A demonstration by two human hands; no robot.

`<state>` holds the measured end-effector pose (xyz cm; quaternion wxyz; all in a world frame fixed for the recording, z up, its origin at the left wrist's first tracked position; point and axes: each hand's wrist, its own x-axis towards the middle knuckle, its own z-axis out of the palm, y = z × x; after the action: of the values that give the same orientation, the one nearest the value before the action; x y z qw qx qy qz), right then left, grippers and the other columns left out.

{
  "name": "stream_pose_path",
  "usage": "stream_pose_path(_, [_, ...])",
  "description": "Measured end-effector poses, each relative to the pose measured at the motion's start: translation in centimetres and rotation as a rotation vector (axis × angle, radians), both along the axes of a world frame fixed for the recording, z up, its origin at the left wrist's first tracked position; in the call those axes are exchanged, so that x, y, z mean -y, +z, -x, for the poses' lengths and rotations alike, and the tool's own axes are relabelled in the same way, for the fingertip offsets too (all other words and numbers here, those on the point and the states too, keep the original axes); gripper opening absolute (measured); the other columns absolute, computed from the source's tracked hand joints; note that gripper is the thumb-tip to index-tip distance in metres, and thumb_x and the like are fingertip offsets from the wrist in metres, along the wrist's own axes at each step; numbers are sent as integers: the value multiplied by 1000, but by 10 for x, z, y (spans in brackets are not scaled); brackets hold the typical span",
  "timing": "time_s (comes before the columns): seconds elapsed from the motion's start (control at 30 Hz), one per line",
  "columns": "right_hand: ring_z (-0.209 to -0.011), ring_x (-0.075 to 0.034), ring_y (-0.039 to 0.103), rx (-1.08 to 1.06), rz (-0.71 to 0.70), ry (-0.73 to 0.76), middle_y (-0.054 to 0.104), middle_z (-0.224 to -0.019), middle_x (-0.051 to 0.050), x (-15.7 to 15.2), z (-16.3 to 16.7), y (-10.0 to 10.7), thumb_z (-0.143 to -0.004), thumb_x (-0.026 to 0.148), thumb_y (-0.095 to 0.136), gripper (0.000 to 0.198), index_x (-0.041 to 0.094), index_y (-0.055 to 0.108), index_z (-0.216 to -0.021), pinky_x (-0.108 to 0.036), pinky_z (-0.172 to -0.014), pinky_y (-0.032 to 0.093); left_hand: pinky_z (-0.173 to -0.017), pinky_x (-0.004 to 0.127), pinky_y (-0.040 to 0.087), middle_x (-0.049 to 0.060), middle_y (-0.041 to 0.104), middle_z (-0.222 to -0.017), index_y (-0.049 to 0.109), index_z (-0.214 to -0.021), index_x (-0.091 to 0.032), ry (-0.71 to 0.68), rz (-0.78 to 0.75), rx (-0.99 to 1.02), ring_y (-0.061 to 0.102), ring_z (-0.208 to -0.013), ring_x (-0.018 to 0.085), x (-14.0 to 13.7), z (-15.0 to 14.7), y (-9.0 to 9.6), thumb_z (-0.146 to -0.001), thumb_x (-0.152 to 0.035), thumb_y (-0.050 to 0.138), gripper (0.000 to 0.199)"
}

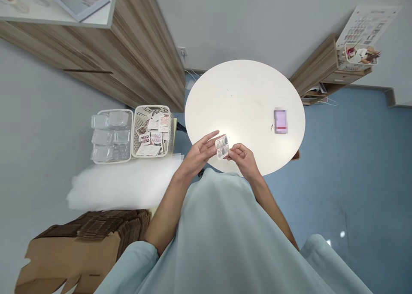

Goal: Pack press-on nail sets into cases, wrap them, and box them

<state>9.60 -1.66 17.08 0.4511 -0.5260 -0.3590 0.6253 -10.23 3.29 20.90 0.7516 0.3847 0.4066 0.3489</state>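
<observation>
Nearest to us is our own loose garment in pale blue-green cloth point(222, 225), reaching the near edge of the table, a white, smooth-topped piece with a rounded outline point(244, 96). Over that near edge, between our hands, is a small white card carrying rows of rounded pale and dark pieces point(222, 147). To handle it well, we judge it best to pinch only the margin, clear of those pieces, and to hold it level over the table so that anything loose would land there. Our right hand point(243, 159) is closed, thumb and forefinger clamped on the card's lower right corner; our left hand point(200, 153) has its fingers long and loosely parted, meeting the card's left side, though we cannot tell whether it grips. Left of the table, from near to far, are flattened brown cardboard boxes point(74, 251), a stack of translucent white sheets point(124, 184), and two white perforated plastic baskets point(134, 131), one holding clear plastic containers point(102, 137), the other many similar cards point(156, 138). On the table's right side lies a blurred purple-and-pink rectangular box point(281, 121). Beyond the table, far left, stands a wood-grain cabinet point(151, 49).
</observation>
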Motion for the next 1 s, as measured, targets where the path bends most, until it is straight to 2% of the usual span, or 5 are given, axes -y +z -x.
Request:
stream_pose_path(0.17, [-87,-23,78,-11,16,44,80,-92,-5,-2,-2,1,-83,71,79,50,25,63,-94,-40,-85,63,-103,50,57,20,74,-135,63,-149,-24,-9,-9,-3,72,-123,37,1,-10,2,-80,-56,89,81])
stream_pose_path(0.37, [-90,-23,76,335,-135,-84,78,-94,-5,-3,-5,18,-90,60,77,35,26,70,-96,-40,-86,62,-112,53,54,17,73,-138,65,-142,-23,192,-89,-147,69,-129,34,0,-25,-13,-80,-49,89,72])
stream_pose_path(0.63, [-83,-23,74,586,-287,-24,78,-90,-4,-7,-3,18,-98,54,64,30,28,74,-88,-42,-81,63,-110,49,56,15,71,-140,63,-143,-24,339,-132,-284,68,-129,32,1,-41,-25,-75,-46,92,77])
stream_pose_path(0.87, [-85,-24,78,347,-84,-37,79,-87,-3,-18,-35,2,-94,56,72,32,25,75,-88,-39,-82,63,-88,38,59,9,79,-103,74,-125,-19,449,-100,-364,74,-100,24,0,-39,-29,-78,-47,89,56])
stream_pose_path(1.0, [-86,-23,78,240,-21,5,80,-87,-5,-22,-48,-8,-91,61,75,38,23,75,-91,-38,-82,63,-82,34,57,8,78,-102,76,-121,-20,423,-70,-337,72,-96,21,-2,-45,-31,-77,-46,90,53])
